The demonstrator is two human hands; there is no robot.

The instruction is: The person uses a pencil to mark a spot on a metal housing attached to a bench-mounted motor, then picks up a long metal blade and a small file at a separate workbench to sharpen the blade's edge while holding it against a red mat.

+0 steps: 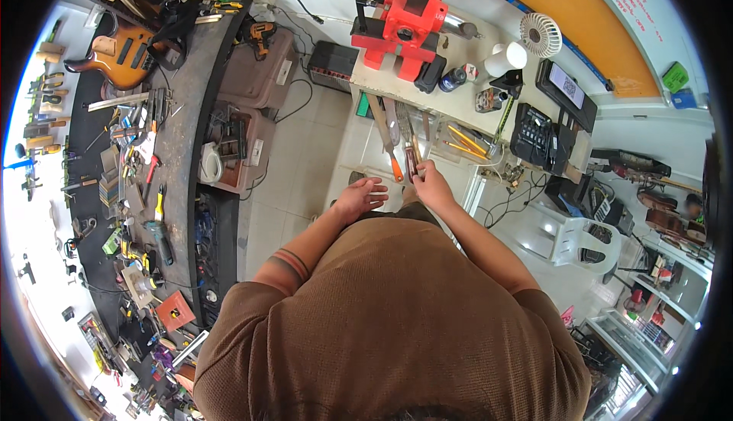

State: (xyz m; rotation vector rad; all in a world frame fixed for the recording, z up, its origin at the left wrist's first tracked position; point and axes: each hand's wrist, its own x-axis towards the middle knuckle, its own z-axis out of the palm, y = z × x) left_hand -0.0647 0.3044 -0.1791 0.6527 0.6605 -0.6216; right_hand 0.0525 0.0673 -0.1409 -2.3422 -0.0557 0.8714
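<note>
My right hand (432,187) is at the front of an open drawer under the white bench, its fingers closed at a dark brown tool handle (411,163). The tool's slim shaft points away from me into the drawer, and its exact kind is hard to make out. Just left of it lies a file with an orange handle (397,169). My left hand (362,199) hovers in front of my belly, palm turned inward, fingers apart and holding nothing. Yellow pencil-like sticks (467,138) lie in a clear tray on the drawer's right side.
A red bench vise (402,30) stands on the white bench (372,77), near a dark bottle (453,79), a white cup (507,59) and a small fan (540,35). On the left, a dark workbench (183,154) carries tools and a guitar body (126,58). A white chair (584,245) stands right.
</note>
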